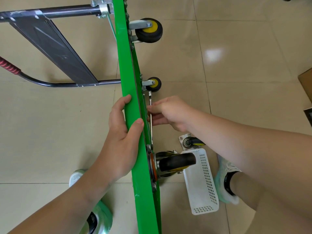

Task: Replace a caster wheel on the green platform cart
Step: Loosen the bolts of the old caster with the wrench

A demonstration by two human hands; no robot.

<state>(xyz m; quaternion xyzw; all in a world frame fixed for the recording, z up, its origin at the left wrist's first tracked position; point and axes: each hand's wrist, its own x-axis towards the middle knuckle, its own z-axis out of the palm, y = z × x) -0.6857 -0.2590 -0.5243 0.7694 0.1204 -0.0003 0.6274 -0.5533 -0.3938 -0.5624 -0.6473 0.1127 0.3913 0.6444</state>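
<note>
The green platform cart (pixel 125 53) stands on its edge on the floor, its deck running from top to bottom of the view. My left hand (pixel 123 132) grips the deck's upper edge, thumb on the wheel side. My right hand (pixel 166 114) holds a silver wrench (pixel 150 102) along the underside; its lower end reaches the mount of the nearest caster wheel (pixel 177 162), black with a yellow hub. Two more casters (pixel 149 30) (pixel 154 84) sit farther up the deck. A loose caster (pixel 190 141) lies on the floor under my right forearm.
A white perforated plastic basket (pixel 202 183) lies on the tiled floor beside the near caster. The cart's black folded handle (pixel 50 44) with a red grip (pixel 8 65) lies to the left. My shoes flank the deck (pixel 226 181) (pixel 96 217). A cardboard box corner (pixel 306 85) is at the right.
</note>
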